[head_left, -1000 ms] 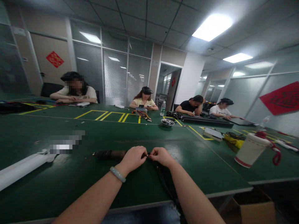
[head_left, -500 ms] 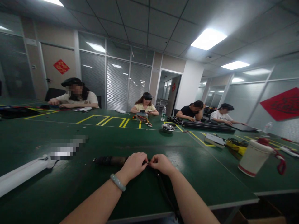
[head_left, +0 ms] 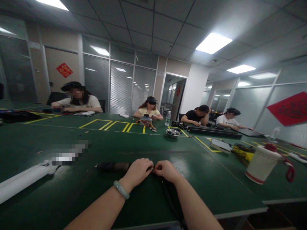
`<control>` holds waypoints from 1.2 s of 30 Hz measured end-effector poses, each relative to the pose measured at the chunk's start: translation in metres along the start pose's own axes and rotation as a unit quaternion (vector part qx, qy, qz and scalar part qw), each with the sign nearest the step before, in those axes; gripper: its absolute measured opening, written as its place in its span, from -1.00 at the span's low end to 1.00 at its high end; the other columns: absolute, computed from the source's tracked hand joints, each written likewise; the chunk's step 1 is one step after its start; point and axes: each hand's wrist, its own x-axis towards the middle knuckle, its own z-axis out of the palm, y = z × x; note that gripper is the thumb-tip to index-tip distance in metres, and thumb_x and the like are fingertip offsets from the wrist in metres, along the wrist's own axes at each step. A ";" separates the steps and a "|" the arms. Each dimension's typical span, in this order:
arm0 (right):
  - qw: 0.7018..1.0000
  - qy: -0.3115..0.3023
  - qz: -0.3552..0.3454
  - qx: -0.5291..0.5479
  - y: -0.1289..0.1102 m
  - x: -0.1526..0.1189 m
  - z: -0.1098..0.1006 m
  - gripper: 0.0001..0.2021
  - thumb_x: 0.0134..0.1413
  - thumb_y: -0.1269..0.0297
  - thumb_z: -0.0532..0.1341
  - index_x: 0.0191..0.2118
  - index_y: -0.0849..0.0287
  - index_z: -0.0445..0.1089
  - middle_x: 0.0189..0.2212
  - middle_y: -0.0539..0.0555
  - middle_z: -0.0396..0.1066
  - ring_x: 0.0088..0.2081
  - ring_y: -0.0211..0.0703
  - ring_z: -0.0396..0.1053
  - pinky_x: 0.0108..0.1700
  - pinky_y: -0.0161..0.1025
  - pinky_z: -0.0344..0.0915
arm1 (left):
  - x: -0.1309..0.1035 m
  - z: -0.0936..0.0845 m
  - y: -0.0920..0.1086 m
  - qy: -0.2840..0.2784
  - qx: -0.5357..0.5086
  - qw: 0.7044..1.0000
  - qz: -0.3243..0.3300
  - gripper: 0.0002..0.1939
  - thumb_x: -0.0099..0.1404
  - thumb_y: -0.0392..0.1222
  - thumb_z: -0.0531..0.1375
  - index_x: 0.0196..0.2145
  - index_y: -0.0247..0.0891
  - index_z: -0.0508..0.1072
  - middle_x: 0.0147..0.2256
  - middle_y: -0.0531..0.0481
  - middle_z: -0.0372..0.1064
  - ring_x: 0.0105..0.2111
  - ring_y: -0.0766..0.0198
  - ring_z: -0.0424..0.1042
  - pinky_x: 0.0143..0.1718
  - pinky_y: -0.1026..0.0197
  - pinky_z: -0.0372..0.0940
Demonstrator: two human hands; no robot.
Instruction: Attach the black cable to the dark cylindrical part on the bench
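Note:
My left hand (head_left: 140, 171) and my right hand (head_left: 166, 171) meet fingertip to fingertip low over the green table (head_left: 79, 191). Both are closed in a pinch. A tiny shiny piece shows between the fingertips, too small to name. Left of my left hand lies a dark cylindrical tool (head_left: 115, 166) with a metal tip, partly hidden behind that hand. A black strap or cable (head_left: 170, 199) runs from under my right hand to the table's near edge. On my left wrist is a pale green bangle (head_left: 121, 190).
A white tube-like object (head_left: 25, 182) lies at the left. At the right stands a cream cup (head_left: 261, 164) with a red strap. Farther back are a metal bowl (head_left: 173, 133), a water bottle (head_left: 168, 118) and a bundle of wires (head_left: 150, 125). Several people sit across the table.
My hands stay pinched together at nearly the same place, with small finger movements. The view has shifted very slightly.

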 end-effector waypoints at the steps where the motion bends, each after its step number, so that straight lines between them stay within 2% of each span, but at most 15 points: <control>1: 1.000 0.000 0.001 -0.001 0.000 0.000 0.000 -0.88 -0.04 0.24 0.30 -0.37 0.18 0.52 -0.47 0.00 0.50 -0.48 -0.27 0.38 -0.45 -0.39 0.19 | 0.000 -0.001 0.000 0.001 0.000 1.000 0.003 -0.93 0.31 -0.25 0.12 -0.27 -0.16 0.41 -0.24 0.03 0.39 -0.21 0.23 0.34 -0.16 0.18 0.18; 8: 1.000 0.005 0.000 -0.008 -0.003 -0.001 -0.002 -0.88 -0.04 0.27 0.30 -0.35 0.16 0.53 -0.46 0.00 0.51 -0.44 -0.25 0.40 -0.45 -0.39 0.19 | -0.001 -0.002 0.001 0.005 -0.004 1.000 0.006 -0.92 0.30 -0.27 0.11 -0.31 -0.18 0.40 -0.26 0.03 0.37 -0.24 0.24 0.34 -0.21 0.19 0.19; 17: 1.000 0.011 0.018 -0.002 -0.006 -0.001 -0.002 -0.87 0.00 0.26 0.27 -0.33 0.18 0.53 -0.45 0.02 0.51 -0.43 -0.24 0.40 -0.44 -0.39 0.20 | -0.001 -0.002 0.002 0.000 -0.004 1.000 -0.001 -0.92 0.30 -0.27 0.12 -0.29 -0.21 0.41 -0.24 -0.02 0.39 -0.20 0.21 0.35 -0.15 0.16 0.21; 27: 1.000 0.003 -0.007 -0.013 -0.006 0.000 -0.004 -0.87 -0.01 0.29 0.25 -0.35 0.17 0.54 -0.48 0.00 0.50 -0.46 -0.23 0.37 -0.40 -0.36 0.21 | -0.001 0.000 0.002 0.001 0.018 1.000 0.010 -0.94 0.29 -0.26 0.12 -0.32 -0.21 0.39 -0.27 -0.03 0.37 -0.25 0.21 0.37 -0.21 0.19 0.22; 36: 1.000 0.007 0.009 -0.001 -0.011 -0.002 -0.005 -0.86 -0.01 0.23 0.27 -0.38 0.17 0.53 -0.49 0.00 0.50 -0.45 -0.22 0.38 -0.40 -0.36 0.20 | -0.001 0.003 0.002 0.017 0.018 0.999 0.021 -0.94 0.29 -0.28 0.12 -0.30 -0.19 0.39 -0.29 0.00 0.37 -0.25 0.22 0.37 -0.21 0.19 0.20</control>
